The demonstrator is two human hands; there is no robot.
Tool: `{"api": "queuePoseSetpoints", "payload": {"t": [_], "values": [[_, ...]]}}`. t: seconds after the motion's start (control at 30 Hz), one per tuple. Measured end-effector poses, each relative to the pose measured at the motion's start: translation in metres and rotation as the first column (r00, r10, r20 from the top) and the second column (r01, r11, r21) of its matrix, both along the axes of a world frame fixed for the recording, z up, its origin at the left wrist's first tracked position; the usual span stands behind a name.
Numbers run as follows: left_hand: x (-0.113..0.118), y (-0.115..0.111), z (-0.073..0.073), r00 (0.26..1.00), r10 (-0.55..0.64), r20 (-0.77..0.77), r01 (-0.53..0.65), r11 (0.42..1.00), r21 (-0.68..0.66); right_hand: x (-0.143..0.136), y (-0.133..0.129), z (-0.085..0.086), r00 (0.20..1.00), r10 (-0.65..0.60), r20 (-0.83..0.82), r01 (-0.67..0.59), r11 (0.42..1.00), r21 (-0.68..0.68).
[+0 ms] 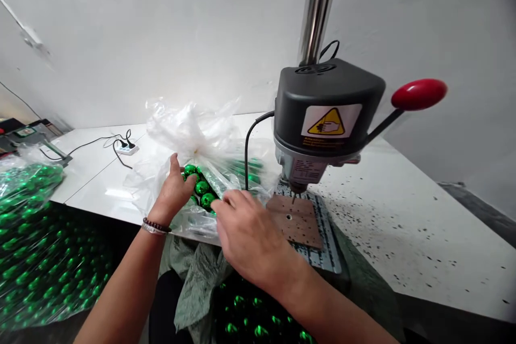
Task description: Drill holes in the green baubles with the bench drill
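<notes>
Shiny green plastic-looking balls [202, 188], frame centre: likely light, slippery; cup sides. My left hand [172, 193] spread; right hand [250, 234] curled, can't tell hold.

White power strip [129, 150] (with black plugs [131, 144])

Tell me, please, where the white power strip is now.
In the head view, the white power strip lies left of centre on the white table, just left of the clear plastic bag and beyond the left hand.
</notes>
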State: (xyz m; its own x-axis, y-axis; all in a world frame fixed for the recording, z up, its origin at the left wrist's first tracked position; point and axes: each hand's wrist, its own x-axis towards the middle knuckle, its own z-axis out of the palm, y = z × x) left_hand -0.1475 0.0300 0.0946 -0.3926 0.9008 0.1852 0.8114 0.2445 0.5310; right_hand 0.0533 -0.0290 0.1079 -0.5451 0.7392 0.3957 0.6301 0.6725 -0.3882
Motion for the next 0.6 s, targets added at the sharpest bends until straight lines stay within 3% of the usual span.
{"api": "queuePoseSetpoints", "payload": {"t": [0.07,0.13,0.23,0.33,0.47,0.6], "values": [[-0.003,0.012,-0.008,1.000,0.008,-0.030,-0.010,0.998,-0.060,-0.024,0.023,0.002,0.995,-0.043,0.093,0.055,0.989,-0.135],[-0.005,0.024,-0.019,0.993,-0.063,-0.105,0.044,0.984,-0.171,-0.045,0.053,-0.003,0.978,-0.145,0.146,0.173,0.965,-0.197],[-0.009,0.039,-0.041,0.966,-0.212,-0.150,0.160,0.941,-0.299,-0.066,0.105,-0.022,0.945,-0.257,0.204,0.308,0.909,-0.279],[-0.016,0.048,-0.056,0.968,-0.200,-0.149,0.151,0.946,-0.288,-0.072,0.142,-0.047,0.922,-0.301,0.244,0.376,0.850,-0.370],[-0.023,0.048,-0.065,0.970,-0.211,-0.120,0.178,0.955,-0.236,-0.071,0.154,-0.065,0.956,-0.252,0.152,0.292,0.874,-0.388],[-0.027,0.051,-0.070,0.974,-0.169,-0.148,0.151,0.981,-0.125,-0.074,0.143,-0.062,0.986,-0.148,-0.079,0.105,0.911,-0.399]]}}
